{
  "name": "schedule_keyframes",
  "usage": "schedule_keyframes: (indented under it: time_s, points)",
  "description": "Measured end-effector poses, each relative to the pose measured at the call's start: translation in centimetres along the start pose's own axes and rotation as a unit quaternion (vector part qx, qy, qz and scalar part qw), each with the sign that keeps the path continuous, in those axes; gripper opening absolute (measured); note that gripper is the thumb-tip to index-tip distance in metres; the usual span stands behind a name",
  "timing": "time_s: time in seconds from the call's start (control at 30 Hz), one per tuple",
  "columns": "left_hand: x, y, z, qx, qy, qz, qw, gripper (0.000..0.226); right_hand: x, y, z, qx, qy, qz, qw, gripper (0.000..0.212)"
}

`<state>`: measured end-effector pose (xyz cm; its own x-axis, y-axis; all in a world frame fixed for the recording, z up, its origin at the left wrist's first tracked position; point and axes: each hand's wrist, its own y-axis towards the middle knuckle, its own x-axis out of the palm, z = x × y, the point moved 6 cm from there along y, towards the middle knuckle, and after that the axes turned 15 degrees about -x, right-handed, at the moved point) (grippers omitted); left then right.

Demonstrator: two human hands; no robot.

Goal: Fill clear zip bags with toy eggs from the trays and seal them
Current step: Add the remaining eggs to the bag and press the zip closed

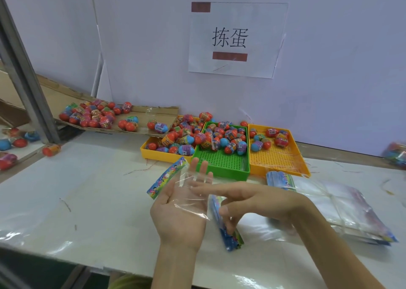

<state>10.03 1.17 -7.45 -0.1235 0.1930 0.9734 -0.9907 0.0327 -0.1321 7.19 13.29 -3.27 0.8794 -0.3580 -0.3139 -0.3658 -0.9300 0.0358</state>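
One clear zip bag [167,177] lies on flat, upturned left hand [175,214] above table [98,190]; right hand [252,198] touches it, grip unclear.

A pale lilac-white panel wall [329,69] stands behind, with a white paper sign [259,25] on it bearing two black characters and two brown-red bars. A grey metal post [24,80] slants up at the left. The glossy white table [87,190] catches bright glare, and a brown cardboard sheet [162,110] slopes down toward it.
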Motion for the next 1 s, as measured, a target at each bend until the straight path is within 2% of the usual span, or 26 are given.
schedule_keyframes:
  time_s: [0.1, 0.2, 0.23, 0.3, 0.4, 0.5, 0.53, 0.6, 0.67, 0.77, 0.83, 0.93, 1.0]
  points:
    - [-0.7, -0.1, 1.1, 0.040, -0.022, 0.030, 0.998, 0.045, -0.3, -0.4, -0.2, -0.008, -0.006, -0.029, 1.000, 0.058]
    - [-1.3, -0.1, 1.9, 0.072, -0.034, 0.061, 0.995, 0.045, -1.1, -0.8, -0.6, -0.032, -0.030, -0.036, 0.998, 0.050]
    - [-1.4, -0.2, 1.9, 0.082, -0.038, 0.068, 0.994, 0.045, -1.9, -0.8, -0.6, -0.039, -0.039, 0.000, 0.998, 0.045]
    - [-1.5, -0.3, 1.9, 0.097, -0.047, 0.083, 0.991, 0.043, -4.1, -0.9, -0.3, -0.054, -0.053, 0.131, 0.988, 0.035]
    - [-1.7, -0.2, 1.8, 0.095, -0.065, 0.088, 0.989, 0.043, -7.5, -1.7, 0.6, -0.038, -0.131, 0.344, 0.929, 0.031]
    - [-1.8, -0.2, 1.8, 0.090, -0.066, 0.084, 0.990, 0.045, -9.3, -2.5, 1.2, -0.007, -0.238, 0.430, 0.871, 0.029]
    - [-1.8, -0.2, 1.8, 0.092, -0.068, 0.084, 0.990, 0.045, -9.7, -2.4, 1.3, 0.013, -0.267, 0.428, 0.864, 0.025]
    - [-1.8, -0.1, 1.9, 0.099, -0.070, 0.090, 0.989, 0.045, -10.7, -1.8, 1.8, 0.080, -0.312, 0.373, 0.870, 0.015]
    - [-1.9, -0.1, 1.9, 0.103, -0.068, 0.098, 0.988, 0.043, -11.8, -0.7, 2.4, 0.140, -0.347, 0.310, 0.874, 0.021]
    - [-2.1, -0.3, 1.9, 0.103, -0.072, 0.103, 0.987, 0.043, -13.7, 1.6, 2.1, 0.140, -0.436, 0.296, 0.838, 0.044]
    - [-2.0, -0.3, 2.0, 0.105, -0.069, 0.103, 0.987, 0.041, -14.6, 3.3, 2.4, 0.149, -0.492, 0.277, 0.812, 0.051]
    - [-2.1, -0.2, 2.1, 0.109, -0.074, 0.105, 0.986, 0.037, -15.4, 5.1, 3.8, 0.185, -0.533, 0.226, 0.794, 0.042]
    - [-2.2, -0.1, 2.2, 0.111, -0.077, 0.102, 0.986, 0.039, -15.7, 5.4, 4.2, 0.170, -0.528, 0.237, 0.797, 0.031]
